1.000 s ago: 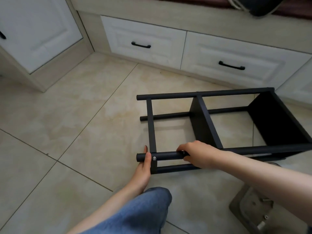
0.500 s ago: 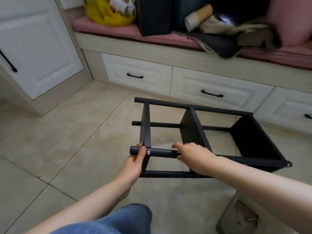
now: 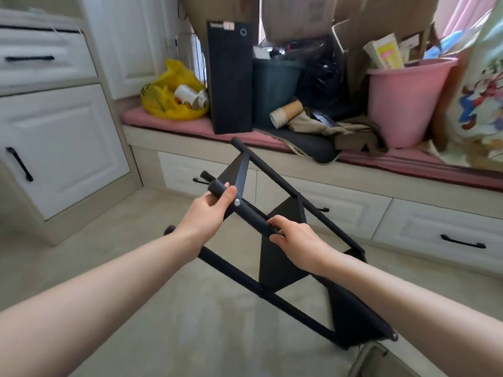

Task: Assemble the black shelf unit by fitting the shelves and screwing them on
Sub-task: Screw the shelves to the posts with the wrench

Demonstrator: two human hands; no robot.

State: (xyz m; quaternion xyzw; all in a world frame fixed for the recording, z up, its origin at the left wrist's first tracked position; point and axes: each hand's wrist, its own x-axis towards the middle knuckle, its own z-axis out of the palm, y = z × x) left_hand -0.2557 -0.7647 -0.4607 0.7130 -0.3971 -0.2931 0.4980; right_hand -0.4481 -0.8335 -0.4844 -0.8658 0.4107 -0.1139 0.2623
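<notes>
The black shelf unit (image 3: pixel 275 265) is tilted up off the tiled floor, its round poles slanting from upper left to lower right, with three black shelf panels fixed between them. My left hand (image 3: pixel 209 210) grips the near upper pole close to its end, the thumb beside a silver screw (image 3: pixel 237 203). My right hand (image 3: pixel 296 240) grips the same pole a little lower down. The far lower corner of the unit (image 3: pixel 392 336) sits near the floor.
A window bench with a pink cushion (image 3: pixel 168 121) carries a yellow bag (image 3: pixel 171 93), a black box (image 3: pixel 231 77), a pink bucket (image 3: pixel 405 104) and clutter. White drawers (image 3: pixel 446 235) run under it; a white cabinet (image 3: pixel 60 148) stands left. A grey object (image 3: pixel 367 360) lies bottom right.
Both hands have lifted the near end of the shelf unit off the floor and tilted it upward. My view has risen from the floor to the bench.
</notes>
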